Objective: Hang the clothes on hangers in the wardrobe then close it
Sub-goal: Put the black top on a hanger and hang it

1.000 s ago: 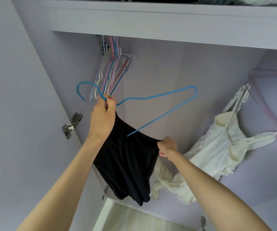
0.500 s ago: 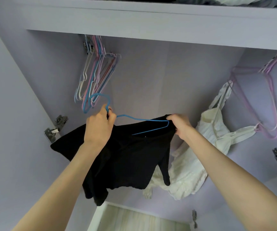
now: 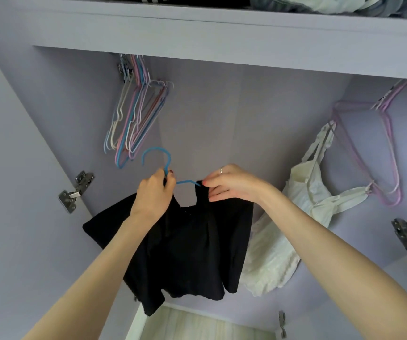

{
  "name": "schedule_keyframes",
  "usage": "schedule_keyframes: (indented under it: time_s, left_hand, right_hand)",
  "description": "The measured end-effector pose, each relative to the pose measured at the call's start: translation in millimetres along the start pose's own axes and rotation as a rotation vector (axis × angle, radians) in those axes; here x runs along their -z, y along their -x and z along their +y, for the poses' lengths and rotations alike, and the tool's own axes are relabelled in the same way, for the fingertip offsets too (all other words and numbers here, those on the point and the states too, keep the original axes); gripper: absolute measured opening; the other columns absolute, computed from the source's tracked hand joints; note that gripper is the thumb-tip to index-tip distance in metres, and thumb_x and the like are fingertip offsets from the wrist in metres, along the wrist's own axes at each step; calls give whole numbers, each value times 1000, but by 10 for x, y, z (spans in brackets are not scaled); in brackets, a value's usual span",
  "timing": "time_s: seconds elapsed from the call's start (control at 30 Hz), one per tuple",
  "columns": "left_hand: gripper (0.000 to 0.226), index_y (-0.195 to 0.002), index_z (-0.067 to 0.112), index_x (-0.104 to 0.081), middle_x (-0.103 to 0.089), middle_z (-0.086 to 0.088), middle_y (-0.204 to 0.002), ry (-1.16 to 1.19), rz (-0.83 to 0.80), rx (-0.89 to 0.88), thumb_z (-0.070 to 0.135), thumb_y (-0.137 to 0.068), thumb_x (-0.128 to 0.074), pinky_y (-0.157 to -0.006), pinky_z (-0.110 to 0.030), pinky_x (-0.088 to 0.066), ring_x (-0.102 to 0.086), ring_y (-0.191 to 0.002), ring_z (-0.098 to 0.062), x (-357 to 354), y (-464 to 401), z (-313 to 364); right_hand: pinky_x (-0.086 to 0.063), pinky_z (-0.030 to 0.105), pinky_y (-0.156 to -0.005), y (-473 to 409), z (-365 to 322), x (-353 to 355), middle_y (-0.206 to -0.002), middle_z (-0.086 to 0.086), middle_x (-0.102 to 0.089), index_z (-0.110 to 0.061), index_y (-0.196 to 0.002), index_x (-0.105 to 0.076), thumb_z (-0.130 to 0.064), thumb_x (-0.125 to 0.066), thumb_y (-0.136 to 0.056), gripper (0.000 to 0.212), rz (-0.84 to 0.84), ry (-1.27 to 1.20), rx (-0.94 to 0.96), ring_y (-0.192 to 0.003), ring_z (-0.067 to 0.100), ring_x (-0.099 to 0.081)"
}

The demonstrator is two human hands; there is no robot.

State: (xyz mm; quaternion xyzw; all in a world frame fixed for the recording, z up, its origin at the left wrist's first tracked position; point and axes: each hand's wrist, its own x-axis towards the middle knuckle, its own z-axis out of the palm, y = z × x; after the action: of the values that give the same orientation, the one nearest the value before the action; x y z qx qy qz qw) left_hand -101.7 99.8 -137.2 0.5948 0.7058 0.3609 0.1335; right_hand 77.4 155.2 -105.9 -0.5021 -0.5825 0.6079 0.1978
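R hand (image 3: 231,185) slid inward, now pinching black top (image 3: 192,246) collar, L hand (image 3: 154,195) still gripping blue hanger (image 3: 159,159) neck

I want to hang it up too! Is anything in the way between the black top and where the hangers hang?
Nothing visible: open space lies above the blue hanger holding the black top, between the empty hangers and the white dress.

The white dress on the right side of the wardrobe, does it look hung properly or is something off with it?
It looks askew. The white dress dangles by its straps from one corner of a pink hanger rather than sitting across the hanger's shoulders, so its body sags down and leftward, bunched beside the black garment.
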Motion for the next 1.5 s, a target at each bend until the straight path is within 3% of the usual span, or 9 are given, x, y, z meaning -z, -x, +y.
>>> schedule_keyframes:
  time_s: [0.13, 0.23, 0.4, 0.5, 0.77, 0.93, 1.1, 1.33, 1.5]
  left_hand:
    - [31, -94, 4, -57, -41, 1, -58, 105, 7, 13, 29, -98, -40, -54, -26, -32, -37, -55, -13, 93, -29, -7]
    - [26, -88, 10, -51, -46, 3, -62, 114, -29, -46, 33, -97, -42, -55, -23, -33, -40, -57, -12, 132, -33, 40]
    - [33, -118, 17, -47, -51, 11, -111, 109, -63, -47, 30, -89, -59, -98, -31, -25, -41, -108, -7, 141, -38, -67]
    - [34, -122, 14, -43, -52, -2, -119, -106, 11, -25, 12, -90, -55, -94, -37, -22, -38, -119, -23, 111, -71, -306]
    - [21, -102, 1, -67, -58, -22, -107, -94, 268, 92, 0, -89, -51, -89, -40, -40, -52, -101, -38, 221, -190, -694]
    - [48, -114, 3, -45, -56, -12, -100, 274, 151, 429, 36, -85, -64, -78, -31, -41, -56, -98, -27, 73, -117, -607]
    - [74, -130, 8, -25, -47, -7, -125, 435, 51, 455, 31, -79, -73, -101, -37, -41, -49, -116, -24, -116, -132, -497]
    - [20, -107, 1, -55, -58, -8, -87, 453, 86, 466, 10, -90, -57, -82, -33, -45, -59, -101, -33, -123, -349, -460]
    - [27, -119, -3, -48, -57, -23, -111, 392, 329, 409, 4, -95, -37, -90, -36, -39, -52, -108, -36, 20, -382, -353]
  right_hand:
    - [-52, 23, -56, -21, 41, 52, -78, 12, -68, -1, -109, -64, -14, -62, -89, 25, 66, 658, 45, -60, 14, -64]
    - [-38, 27, -65, -28, 43, 24, -88, 4, -58, -8, -91, -66, -34, -61, -88, 27, 259, 1210, 246, -86, 19, -53]
    - [-34, 30, -55, -51, 137, -41, -65, 2, -53, -10, -74, -55, -29, -50, -91, 25, 475, 898, 352, -71, 26, -55]
    - [-38, 31, -55, -60, 110, 33, -53, 4, -49, -13, -61, -48, -30, -55, -87, 32, 658, 846, 418, -61, 29, -53]
    - [-31, 28, -60, -26, -34, 249, -60, 2, -50, -20, -52, -37, -39, -58, -83, 42, 838, 916, 336, -67, 26, -47]
    - [-32, 30, -58, 6, -21, 340, -50, 0, -37, -12, -53, -40, -36, -61, -79, 40, 874, 836, 273, -63, 29, -43]
    - [-28, 30, -55, 68, -46, 438, -51, 2, -33, -13, -51, -32, -32, -61, -78, 44, 824, 798, 268, -60, 26, -36]
    - [-26, 30, -57, 131, 55, 581, -46, -3, -24, -17, -47, -23, -24, -64, -76, 50, 795, 569, 300, -52, 17, -24]
    - [-32, 31, -56, 147, 187, 752, -47, -1, -34, -14, -50, -36, -30, -62, -82, 44, 759, 713, 344, -53, 21, -37]
